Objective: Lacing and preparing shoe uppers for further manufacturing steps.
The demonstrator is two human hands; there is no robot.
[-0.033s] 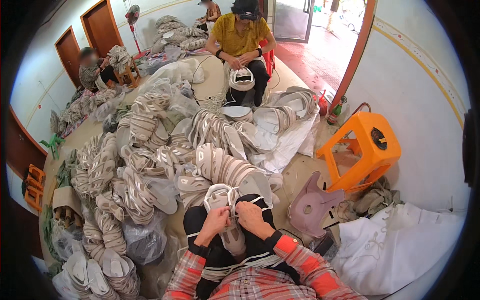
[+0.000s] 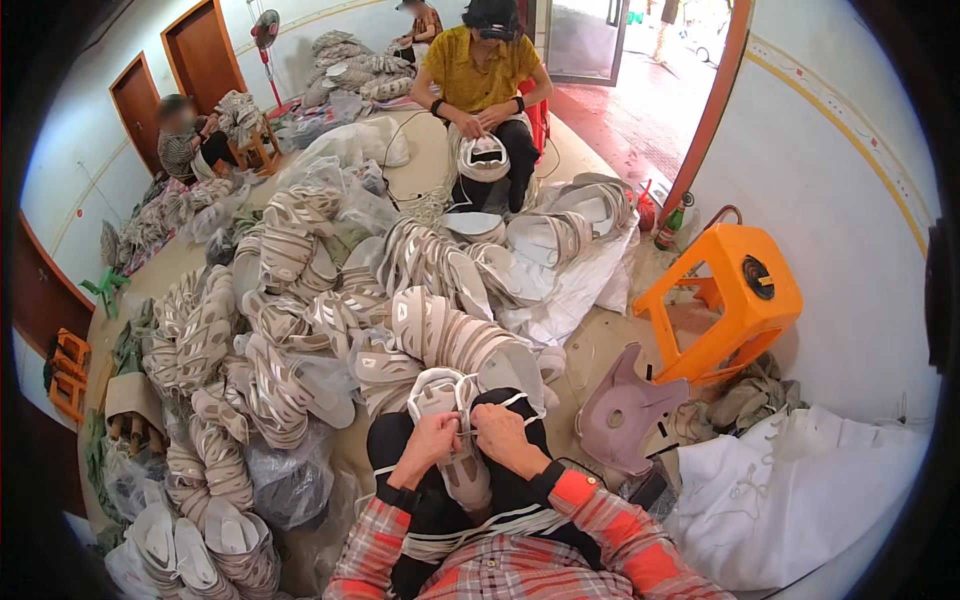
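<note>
While the left hand (image 2: 432, 440) and right hand (image 2: 502, 434) work close together in the head view, lacing the pale shoe upper (image 2: 436, 390) seems in hand; the next move likely calls for steady tension. Both hands' fingers look pinched on white lace (image 2: 516, 399), the upper directly beneath them, stacked uppers (image 2: 445, 325) beyond.
</note>
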